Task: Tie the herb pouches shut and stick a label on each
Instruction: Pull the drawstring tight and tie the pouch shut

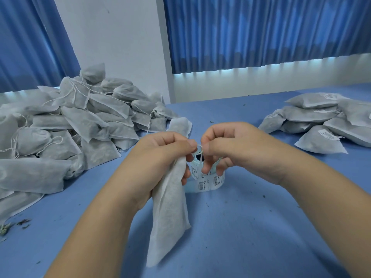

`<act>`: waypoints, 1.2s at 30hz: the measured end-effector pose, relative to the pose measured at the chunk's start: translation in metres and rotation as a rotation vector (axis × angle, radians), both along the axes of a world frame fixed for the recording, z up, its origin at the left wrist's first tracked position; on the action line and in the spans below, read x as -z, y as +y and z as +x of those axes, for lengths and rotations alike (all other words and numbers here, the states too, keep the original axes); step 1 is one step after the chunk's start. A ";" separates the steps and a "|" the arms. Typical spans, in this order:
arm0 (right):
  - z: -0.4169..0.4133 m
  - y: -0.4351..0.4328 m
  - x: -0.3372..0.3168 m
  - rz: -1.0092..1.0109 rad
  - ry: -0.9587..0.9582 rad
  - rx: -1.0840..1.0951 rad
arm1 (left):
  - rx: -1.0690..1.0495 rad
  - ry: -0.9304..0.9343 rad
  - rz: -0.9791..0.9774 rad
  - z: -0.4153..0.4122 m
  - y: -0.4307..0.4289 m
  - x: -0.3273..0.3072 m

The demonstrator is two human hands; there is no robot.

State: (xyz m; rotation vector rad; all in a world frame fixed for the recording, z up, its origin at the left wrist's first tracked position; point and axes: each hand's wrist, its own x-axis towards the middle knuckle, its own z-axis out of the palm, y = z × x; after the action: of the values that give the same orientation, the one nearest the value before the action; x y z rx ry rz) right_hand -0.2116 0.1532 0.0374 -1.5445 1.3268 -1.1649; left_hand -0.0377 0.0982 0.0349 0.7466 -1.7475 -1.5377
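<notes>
A white fabric herb pouch [170,213] hangs upright over the blue table, its neck gripped in my left hand [160,155]. My right hand [230,149] pinches the pouch's thin white drawstring [198,147] right beside the left thumb, with a small loop showing between the two hands. Behind and partly hidden by my fingers stands a roll of printed barcode labels [208,180] on the table.
A big heap of unlabelled pouches [66,121] with loose strings fills the left of the table. A smaller pile of pouches bearing labels [321,121] lies at the right. Herb crumbs [12,225] dot the blue table [251,227]. Blue curtains hang behind.
</notes>
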 end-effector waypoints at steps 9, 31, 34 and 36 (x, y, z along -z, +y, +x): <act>0.006 0.000 0.001 -0.113 -0.153 0.099 | -0.081 -0.024 0.002 -0.002 0.001 0.001; 0.016 0.002 0.001 -0.144 0.386 0.294 | -0.422 -0.259 -0.494 -0.010 0.002 0.007; 0.015 0.003 0.000 -0.151 0.385 0.312 | -0.364 -0.244 -0.386 -0.009 0.000 0.007; 0.014 0.003 0.000 -0.146 0.365 0.303 | -0.246 -0.217 -0.217 -0.007 -0.002 0.006</act>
State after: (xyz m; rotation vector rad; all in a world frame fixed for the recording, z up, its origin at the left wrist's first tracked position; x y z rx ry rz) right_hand -0.1972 0.1560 0.0370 -1.7651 1.8008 -1.2229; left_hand -0.0443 0.0964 0.0286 1.0040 -1.8629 -1.1177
